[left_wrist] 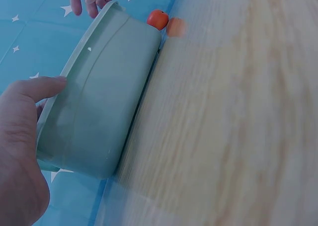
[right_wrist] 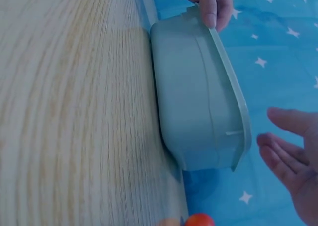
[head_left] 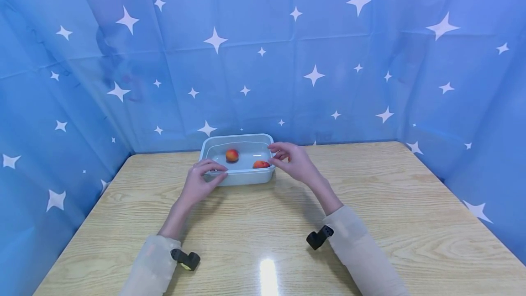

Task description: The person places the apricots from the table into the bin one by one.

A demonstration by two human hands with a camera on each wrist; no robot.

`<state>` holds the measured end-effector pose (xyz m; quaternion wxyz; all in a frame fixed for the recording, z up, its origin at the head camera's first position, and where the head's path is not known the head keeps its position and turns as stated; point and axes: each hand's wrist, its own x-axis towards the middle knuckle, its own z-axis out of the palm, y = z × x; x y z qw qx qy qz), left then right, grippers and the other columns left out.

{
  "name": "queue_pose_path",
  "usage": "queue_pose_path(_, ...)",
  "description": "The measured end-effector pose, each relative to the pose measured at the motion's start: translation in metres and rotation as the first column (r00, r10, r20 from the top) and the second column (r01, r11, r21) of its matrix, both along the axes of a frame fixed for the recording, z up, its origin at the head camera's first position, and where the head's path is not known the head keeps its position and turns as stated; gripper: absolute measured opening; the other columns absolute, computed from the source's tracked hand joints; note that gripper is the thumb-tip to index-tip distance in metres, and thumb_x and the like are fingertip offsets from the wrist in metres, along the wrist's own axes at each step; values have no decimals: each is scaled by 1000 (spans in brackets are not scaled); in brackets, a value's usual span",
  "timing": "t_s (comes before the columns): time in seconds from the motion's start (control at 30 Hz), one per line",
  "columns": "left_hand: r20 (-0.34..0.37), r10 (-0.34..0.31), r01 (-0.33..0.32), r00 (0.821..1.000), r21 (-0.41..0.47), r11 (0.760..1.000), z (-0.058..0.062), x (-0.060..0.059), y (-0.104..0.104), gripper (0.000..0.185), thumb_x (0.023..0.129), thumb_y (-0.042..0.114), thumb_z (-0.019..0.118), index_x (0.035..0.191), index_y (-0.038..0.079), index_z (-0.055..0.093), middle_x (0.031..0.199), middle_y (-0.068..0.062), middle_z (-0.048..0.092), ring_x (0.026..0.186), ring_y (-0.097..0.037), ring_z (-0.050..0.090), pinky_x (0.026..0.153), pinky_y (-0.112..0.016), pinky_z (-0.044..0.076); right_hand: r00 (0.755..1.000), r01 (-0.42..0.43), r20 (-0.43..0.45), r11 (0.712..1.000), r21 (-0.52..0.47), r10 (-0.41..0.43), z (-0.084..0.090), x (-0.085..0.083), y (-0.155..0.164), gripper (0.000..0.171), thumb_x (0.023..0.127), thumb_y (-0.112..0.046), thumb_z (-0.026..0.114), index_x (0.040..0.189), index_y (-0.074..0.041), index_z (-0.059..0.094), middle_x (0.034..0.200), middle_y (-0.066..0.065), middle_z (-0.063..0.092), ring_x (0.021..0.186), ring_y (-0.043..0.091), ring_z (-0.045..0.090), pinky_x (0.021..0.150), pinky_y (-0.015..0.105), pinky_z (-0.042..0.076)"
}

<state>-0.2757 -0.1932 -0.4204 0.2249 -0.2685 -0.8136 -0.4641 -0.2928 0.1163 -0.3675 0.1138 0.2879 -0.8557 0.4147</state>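
Observation:
A pale blue-green plastic basin point(head_left: 246, 177) stands at the table's far edge. Inside it lie two red-and-yellow fruits, one point(head_left: 232, 155) towards the back left and another point(head_left: 260, 164) at the front right. My left hand point(head_left: 200, 183) grips the basin's front left rim, thumb on the outer wall in the left wrist view. Just off the right end, my right hand point(head_left: 295, 162) hovers with spread fingers and nothing between them; a gap to the rim shows in the right wrist view. An orange-red round fruit point(left_wrist: 158, 19) sits on the table outside that end, mostly hidden by the right hand from above.
A wooden table point(head_left: 255, 223) stretches in front of the basin and to both sides. A blue curtain point(head_left: 263, 72) with white stars hangs right behind the table's back edge. Each sleeve carries a small black camera, on the left point(head_left: 186, 259) and on the right point(head_left: 319, 237).

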Motion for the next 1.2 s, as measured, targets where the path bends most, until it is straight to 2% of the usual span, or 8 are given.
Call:
queue_pose_path(0.23, 6, 9, -9, 1000, 2, 1000, 1, 1, 1, 13, 82, 4, 83, 94, 9, 78, 94, 0, 72, 101, -22, 63, 100, -46, 40, 1000, 6, -15, 1000, 15, -6, 0, -1, 0, 33, 93, -11, 74, 125, -6, 68, 113, 9, 71, 91, 19, 69, 82, 35, 57)
queue_pose_path(0.47, 9, 10, -10, 1000, 5, 1000, 2, 2, 1, 14, 82, 3, 83, 94, 9, 78, 93, 0, 72, 99, -21, 63, 98, -46, 39, 999, 8, -45, 1000, -20, -9, 2, -5, 2, 32, 93, -13, 74, 124, -4, 69, 109, 13, 72, 88, 20, 69, 78, 37, 57)
queue_pose_path(0.6, 7, 11, -11, 1000, 5, 1000, 2, 2, 1, 15, 82, 3, 83, 94, 9, 78, 94, 0, 72, 99, -21, 63, 98, -45, 39, 998, 22, -49, 999, -39, -24, 1, -8, 5, 32, 94, -14, 73, 124, -3, 68, 108, 14, 72, 90, 21, 68, 81, 38, 56)
queue_pose_path(0.83, 6, 8, -8, 1000, 6, 1000, 0, 0, 1, 14, 82, 3, 83, 94, 9, 78, 94, 1, 72, 99, -21, 63, 99, -46, 39, 997, 71, -26, 997, -39, -72, -4, -17, 13, 33, 96, -19, 71, 124, -3, 68, 111, 16, 70, 96, 25, 67, 87, 42, 55)
queue_pose_path(1.03, 0, 2, -2, 1000, 12, 1000, -1, 0, 0, 14, 82, 2, 83, 94, 8, 78, 93, 1, 72, 99, -21, 63, 98, -45, 39, 993, 118, 34, 992, -37, -116, -9, -24, 22, 37, 96, -21, 72, 129, -5, 66, 116, 16, 67, 101, 29, 64, 90, 45, 53)
queue_pose_path(1.2, 5, 8, -8, 1000, 6, 1000, 0, 1, 1, 14, 82, 4, 83, 95, 10, 78, 94, 1, 72, 99, -21, 63, 98, -46, 39, 987, 151, 56, 988, -15, -150, -15, -29, 29, 39, 96, -21, 71, 132, -7, 64, 122, 16, 64, 112, 37, 60, 95, 48, 49)
